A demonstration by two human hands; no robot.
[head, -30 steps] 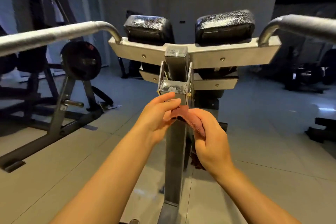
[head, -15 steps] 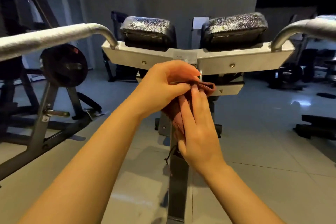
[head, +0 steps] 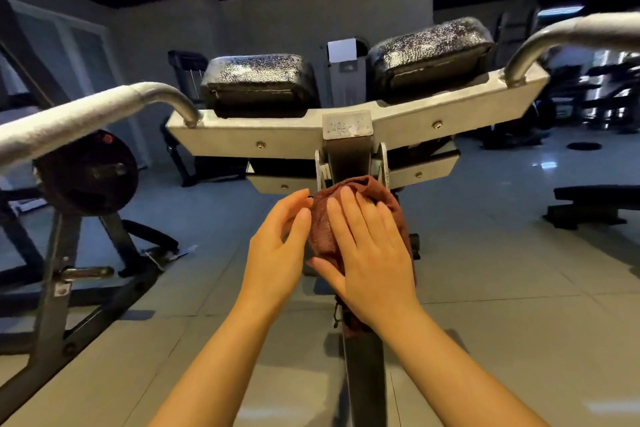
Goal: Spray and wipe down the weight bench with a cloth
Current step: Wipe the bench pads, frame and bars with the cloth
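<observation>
My right hand (head: 372, 263) lies flat, fingers straight, pressing the red cloth (head: 323, 229) against the weight bench's central post (head: 349, 158). My left hand (head: 277, 253) is relaxed and open, fingertips touching the cloth's left edge. Two wet black pads (head: 258, 81) sit above; grey tiled floor (head: 502, 288) below.

Your dark red terry cloth (head: 360, 215) is bunched into a soft wad and draped over the grey metal centre post of the weight bench (head: 349, 163), just below the bracket under the wide silver crossbar. It wraps the post's front and both sides, with a loose tail hanging down behind your wrist. The bench's 2 black padded cushions (head: 258, 83) sit side by side on top of that crossbar, their vinyl speckled with shiny droplets.
</observation>
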